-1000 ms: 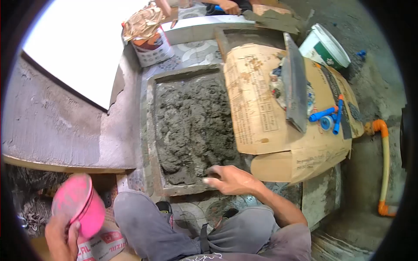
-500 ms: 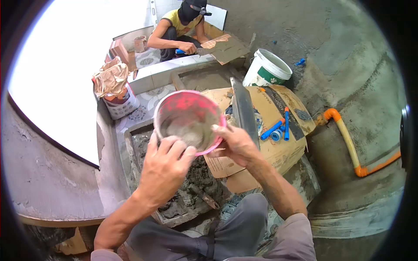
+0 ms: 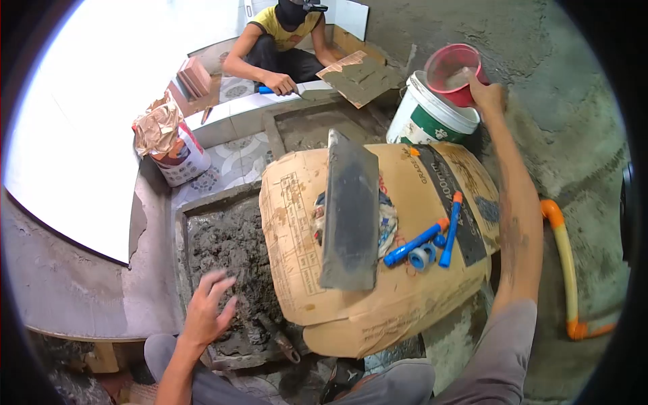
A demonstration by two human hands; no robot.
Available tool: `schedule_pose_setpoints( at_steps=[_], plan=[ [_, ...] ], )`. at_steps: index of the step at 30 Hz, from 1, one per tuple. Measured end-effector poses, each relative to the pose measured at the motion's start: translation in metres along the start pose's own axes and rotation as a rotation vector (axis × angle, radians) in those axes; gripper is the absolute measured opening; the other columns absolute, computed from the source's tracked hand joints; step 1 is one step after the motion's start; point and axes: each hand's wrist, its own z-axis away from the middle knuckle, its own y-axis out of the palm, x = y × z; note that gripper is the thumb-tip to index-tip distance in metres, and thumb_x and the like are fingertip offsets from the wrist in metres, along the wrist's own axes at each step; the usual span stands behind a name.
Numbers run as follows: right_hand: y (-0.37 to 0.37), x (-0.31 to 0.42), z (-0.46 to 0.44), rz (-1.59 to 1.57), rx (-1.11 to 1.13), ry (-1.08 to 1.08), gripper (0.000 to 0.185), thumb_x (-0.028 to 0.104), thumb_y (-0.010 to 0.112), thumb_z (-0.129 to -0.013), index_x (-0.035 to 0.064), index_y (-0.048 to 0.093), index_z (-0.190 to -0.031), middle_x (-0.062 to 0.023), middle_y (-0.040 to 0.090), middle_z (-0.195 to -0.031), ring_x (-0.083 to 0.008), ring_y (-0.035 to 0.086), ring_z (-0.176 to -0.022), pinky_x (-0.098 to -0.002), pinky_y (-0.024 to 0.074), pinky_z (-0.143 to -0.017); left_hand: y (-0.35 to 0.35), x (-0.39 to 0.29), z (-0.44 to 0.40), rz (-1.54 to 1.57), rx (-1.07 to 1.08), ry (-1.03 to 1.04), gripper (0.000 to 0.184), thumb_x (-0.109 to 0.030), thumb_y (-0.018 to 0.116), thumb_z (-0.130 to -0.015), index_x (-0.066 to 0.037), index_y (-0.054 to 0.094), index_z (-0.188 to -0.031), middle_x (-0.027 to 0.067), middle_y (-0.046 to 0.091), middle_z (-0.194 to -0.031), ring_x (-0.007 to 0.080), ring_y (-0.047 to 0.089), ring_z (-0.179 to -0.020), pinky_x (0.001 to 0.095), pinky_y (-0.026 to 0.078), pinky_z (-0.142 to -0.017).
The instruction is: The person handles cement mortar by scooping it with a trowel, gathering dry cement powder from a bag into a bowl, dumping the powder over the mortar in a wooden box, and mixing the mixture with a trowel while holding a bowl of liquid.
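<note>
While one broad sheet of stained brown cardboard (image 3: 290,256) spreads across the middle of the frame, one rectangular, hard-edged grey tray (image 3: 181,250) of wet, lumpy mortar (image 3: 223,250) lies left of it. One co-worker in a yellow shirt (image 3: 290,34) crouches at top centre, gripping a blue-handled tool (image 3: 270,90) beside a mortar-smeared board (image 3: 361,77). One white plastic bucket with a green label (image 3: 432,120) stands upper right; one printed sack topped with crumpled brown paper (image 3: 179,155) stands upper left. One flat grey rectangular slab (image 3: 351,216) is at the cardboard's centre, and one round red plastic pail (image 3: 437,71) is at upper right, over the bucket's mouth. Two blue plastic pipes with orange ends (image 3: 415,243) and two short blue fittings (image 3: 420,258) lie right of centre.

The right hand (image 3: 489,98) is closed on the pail's rim. The left hand (image 3: 209,314), lower left, is loosely open above the mortar, fingers apart and bent.

Cardboard hides the tray's right side, the frame's top edge cuts off the co-worker's head, and the head of a wooden-handled tool (image 3: 289,349) is hard to make out in the mortar.
</note>
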Motion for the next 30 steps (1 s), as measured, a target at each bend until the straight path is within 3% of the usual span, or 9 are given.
schedule_pose_setpoints(
  at_steps=[3,6,10,13,18,21,23,25,30],
  plan=[
    [0.036,-0.025,-0.044,0.198,-0.192,-0.102,0.096,0.068,0.071,-0.069,-0.0168,0.059,-0.113,-0.0315,0.060,-0.120,-0.0445,0.061,-0.111,-0.0441,0.0491,-0.096,0.007,0.011,0.038,-0.094,0.130,-0.192,0.036,-0.009,0.070,-0.082,-0.006,0.060,-0.117,0.0178,0.057,-0.119,0.0370,0.059,-0.108,0.0411,0.050,-0.091],
    [0.068,-0.056,-0.082,0.274,-0.112,-0.120,0.093,0.066,0.070,-0.073,-0.0141,0.058,-0.119,-0.0312,0.058,-0.124,-0.0436,0.057,-0.117,-0.0457,0.0471,-0.098,0.009,0.000,0.047,-0.153,0.168,-0.312,0.033,-0.011,0.070,-0.083,-0.007,0.061,-0.114,0.0169,0.057,-0.118,0.0372,0.059,-0.106,0.0417,0.050,-0.088],
    [0.088,-0.066,-0.077,0.462,-0.086,-0.118,0.089,0.052,0.075,-0.076,-0.0103,0.045,-0.131,-0.0336,0.050,-0.129,-0.0451,0.051,-0.121,-0.0476,0.0475,-0.099,0.006,-0.021,0.060,-0.154,0.272,-0.534,0.031,-0.012,0.070,-0.083,-0.007,0.061,-0.112,0.0173,0.056,-0.120,0.0388,0.059,-0.105,0.0433,0.051,-0.086],
    [0.104,-0.085,-0.076,0.530,-0.029,-0.169,0.089,0.049,0.077,-0.075,-0.0091,0.042,-0.132,-0.0355,0.047,-0.131,-0.0444,0.049,-0.123,-0.0456,0.0475,-0.099,0.007,-0.021,0.073,-0.222,0.303,-0.513,0.030,-0.013,0.069,-0.083,-0.007,0.062,-0.112,0.0176,0.055,-0.121,0.0395,0.060,-0.104,0.0441,0.051,-0.085],
    [0.117,-0.089,-0.073,0.492,0.105,-0.135,0.083,0.043,0.077,-0.078,-0.0057,0.044,-0.136,-0.0266,0.047,-0.137,-0.0441,0.051,-0.123,-0.0467,0.0499,-0.096,0.020,-0.029,0.069,-0.207,0.308,-0.465,0.029,-0.014,0.068,-0.084,-0.008,0.062,-0.111,0.0179,0.055,-0.122,0.0401,0.060,-0.103,0.0452,0.052,-0.086],
    [0.128,-0.107,-0.108,0.317,0.226,0.076,0.080,0.040,0.077,-0.080,-0.0034,0.043,-0.139,-0.0224,0.044,-0.143,-0.0426,0.050,-0.125,-0.0495,0.0515,-0.094,0.020,-0.031,0.071,-0.201,0.309,-0.469,0.029,-0.015,0.068,-0.084,-0.008,0.062,-0.111,0.0178,0.055,-0.122,0.0400,0.060,-0.103,0.0456,0.052,-0.085],
    [0.134,-0.113,-0.123,-0.063,0.240,0.310,0.078,0.040,0.076,-0.082,-0.0015,0.043,-0.140,-0.0198,0.043,-0.145,-0.0406,0.050,-0.125,-0.0522,0.0520,-0.093,0.019,-0.031,0.073,-0.198,0.301,-0.466,0.028,-0.015,0.068,-0.084,-0.008,0.062,-0.111,0.0176,0.055,-0.122,0.0398,0.061,-0.102,0.0457,0.052,-0.085],
    [0.131,-0.115,-0.119,-0.683,0.177,0.570,0.075,0.041,0.074,-0.083,0.0013,0.045,-0.140,-0.0164,0.044,-0.145,-0.0379,0.051,-0.124,-0.0549,0.0523,-0.092,0.018,-0.031,0.072,-0.193,0.297,-0.452,0.028,-0.015,0.068,-0.084,-0.008,0.062,-0.111,0.0173,0.055,-0.123,0.0396,0.061,-0.101,0.0457,0.052,-0.084],
    [0.107,-0.119,-0.118,-1.175,0.260,0.600,0.064,0.032,0.067,-0.087,0.0037,0.044,-0.141,-0.0162,0.046,-0.140,-0.0329,0.052,-0.118,-0.0540,0.0532,-0.090,0.011,-0.030,0.070,-0.182,0.317,-0.390,0.026,-0.015,0.068,-0.084,-0.007,0.062,-0.109,0.0164,0.057,-0.118,0.0394,0.061,-0.099,0.0459,0.052,-0.081]
  ],
)
